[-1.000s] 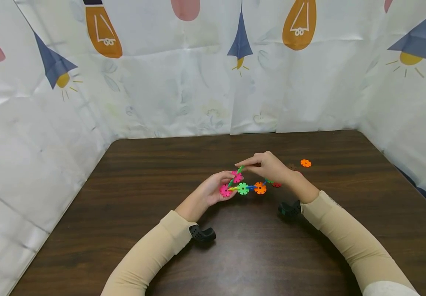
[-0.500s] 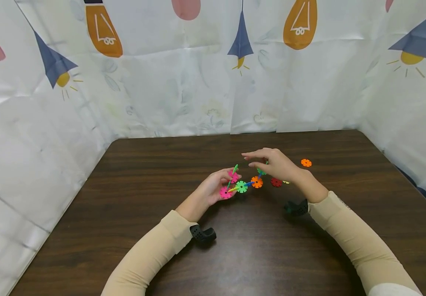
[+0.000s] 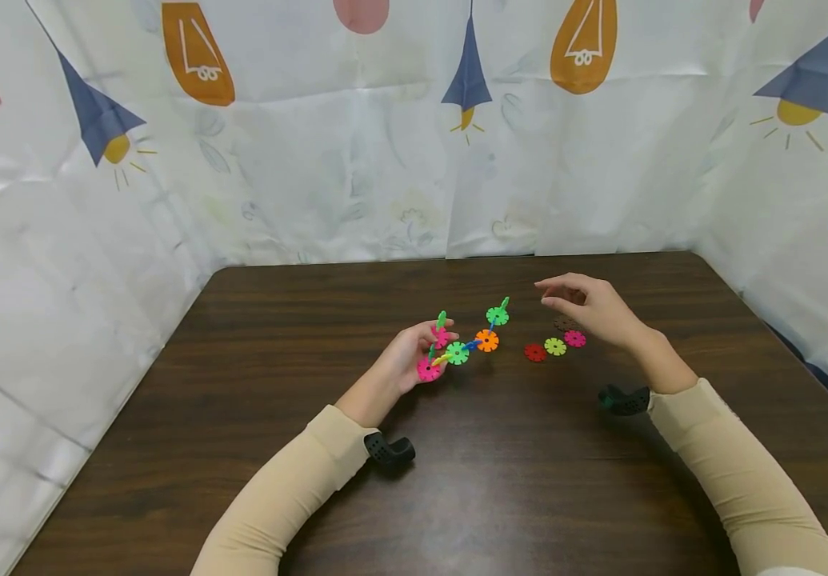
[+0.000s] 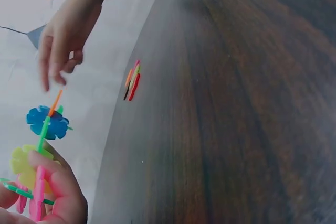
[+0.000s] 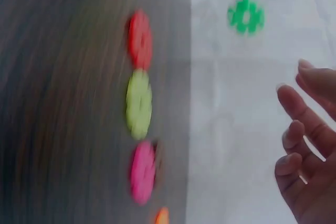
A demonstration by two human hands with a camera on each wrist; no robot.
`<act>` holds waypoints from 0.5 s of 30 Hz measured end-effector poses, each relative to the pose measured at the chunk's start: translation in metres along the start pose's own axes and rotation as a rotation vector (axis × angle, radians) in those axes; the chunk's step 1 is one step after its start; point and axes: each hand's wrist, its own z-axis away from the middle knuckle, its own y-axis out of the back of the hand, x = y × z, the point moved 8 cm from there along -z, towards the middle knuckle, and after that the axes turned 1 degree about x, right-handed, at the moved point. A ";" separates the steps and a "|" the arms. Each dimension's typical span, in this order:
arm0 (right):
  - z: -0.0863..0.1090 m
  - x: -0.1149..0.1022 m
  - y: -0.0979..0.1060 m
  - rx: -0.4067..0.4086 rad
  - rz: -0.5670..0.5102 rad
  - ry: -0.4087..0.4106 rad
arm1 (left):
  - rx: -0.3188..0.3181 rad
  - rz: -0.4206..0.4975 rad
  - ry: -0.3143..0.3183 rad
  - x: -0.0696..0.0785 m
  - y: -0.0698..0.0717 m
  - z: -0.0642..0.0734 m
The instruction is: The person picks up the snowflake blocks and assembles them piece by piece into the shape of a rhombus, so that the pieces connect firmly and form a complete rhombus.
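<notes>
My left hand (image 3: 402, 360) holds one end of a chain of slotted flower-shaped plastic discs, pinching around a pink disc (image 3: 428, 369). From there the chain runs through yellow, green and blue discs to an orange disc (image 3: 487, 341), then up to a green disc (image 3: 498, 316) at its far end. A second short branch rises by the fingers, with another pink disc and a green disc (image 3: 442, 319) on top. My right hand (image 3: 601, 312) hovers with nothing in its loosely bent fingers, above the loose discs at the right.
Loose discs lie on the dark wooden table (image 3: 298, 320): red (image 3: 535, 353), yellow-green (image 3: 555, 346), pink (image 3: 575, 338) and brown (image 3: 566, 323). An orange disc (image 5: 163, 216) shows at the right wrist view's lower edge. A printed white curtain (image 3: 385, 160) stands behind the table.
My right hand has left the chain and moved right, over the loose discs, uncovering the chain's far end. My left hand has shifted slightly left with the chain.
</notes>
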 end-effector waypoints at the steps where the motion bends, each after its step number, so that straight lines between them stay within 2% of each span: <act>1: 0.002 0.007 0.003 -0.007 0.005 -0.036 | 0.006 0.005 0.002 0.000 0.001 0.000; 7: 0.013 0.048 0.019 -0.077 0.066 -0.211 | 0.038 0.025 0.007 0.000 0.003 0.001; 15: 0.022 0.091 0.025 -0.189 0.129 -0.357 | 0.041 0.009 -0.015 0.000 0.001 0.000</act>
